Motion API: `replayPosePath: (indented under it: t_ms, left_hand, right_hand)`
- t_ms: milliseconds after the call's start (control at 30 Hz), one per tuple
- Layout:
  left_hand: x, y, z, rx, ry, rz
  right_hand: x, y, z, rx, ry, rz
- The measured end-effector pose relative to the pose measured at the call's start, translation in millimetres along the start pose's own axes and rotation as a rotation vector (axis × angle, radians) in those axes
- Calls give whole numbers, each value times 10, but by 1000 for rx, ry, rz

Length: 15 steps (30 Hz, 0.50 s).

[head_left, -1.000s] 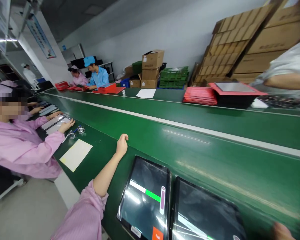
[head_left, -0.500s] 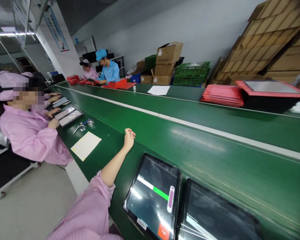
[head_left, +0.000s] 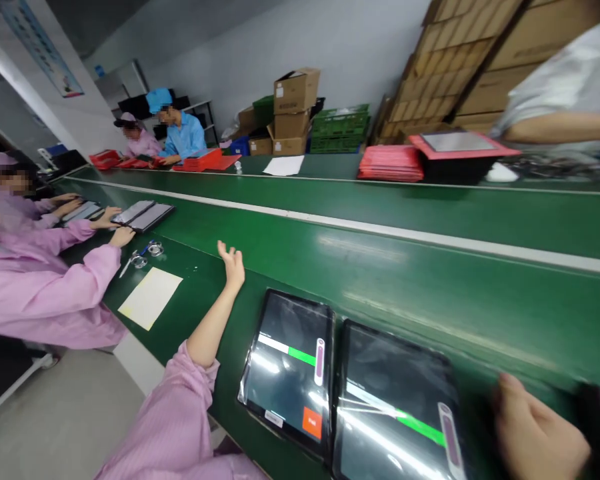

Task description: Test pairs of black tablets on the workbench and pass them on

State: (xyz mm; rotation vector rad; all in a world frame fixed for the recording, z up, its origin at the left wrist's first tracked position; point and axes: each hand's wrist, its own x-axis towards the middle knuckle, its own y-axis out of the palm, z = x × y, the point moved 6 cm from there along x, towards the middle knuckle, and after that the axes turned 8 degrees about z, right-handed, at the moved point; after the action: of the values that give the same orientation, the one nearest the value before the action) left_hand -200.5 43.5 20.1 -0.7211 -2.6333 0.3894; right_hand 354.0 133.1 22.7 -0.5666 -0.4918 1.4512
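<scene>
My left hand (head_left: 234, 267) is raised above the green bench with its fingers apart, holding nothing. In front of me lies a tablet (head_left: 287, 373) with a green bar and a red-orange box on its lit screen. Beside it, to the right, a second tablet (head_left: 397, 407) also shows a green bar; its lower part runs out of the frame. My right hand (head_left: 540, 430) is at the lower right, close to the second tablet, smeared by motion with its fingers mostly hidden. A dark blurred object (head_left: 597, 427) is just right of that hand, too unclear to name.
A cream sheet (head_left: 150, 298) and clear tape rolls (head_left: 147, 253) lie left on the bench (head_left: 195, 313). Co-workers in pink (head_left: 45, 267) handle tablets there. Across the belt (head_left: 430, 267) stand red sleeves (head_left: 391, 163); a person's arm (head_left: 555, 127) reaches in at far right.
The view has swung right, so things sit further left. My right hand and a person's arm at the upper right have come into view. The fingers of my left hand have spread.
</scene>
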Motion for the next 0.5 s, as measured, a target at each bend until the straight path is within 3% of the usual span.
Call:
replayPosePath:
  t_ms: [67, 233, 400, 500]
  left_hand:
    - [21, -47, 5, 45, -44, -68]
    - [3, -21, -15, 170, -81, -52]
    - [-125, 214, -175, 706, 108, 219]
    - [-156, 307, -172, 842, 128, 374]
  right_hand:
    - [-32, -47, 7, 34, 42, -43]
    - [-25, -14, 10, 72, 10, -52]
    - [-14, 7, -32, 102, -33, -40]
    - [-22, -2, -15, 102, -42, -32]
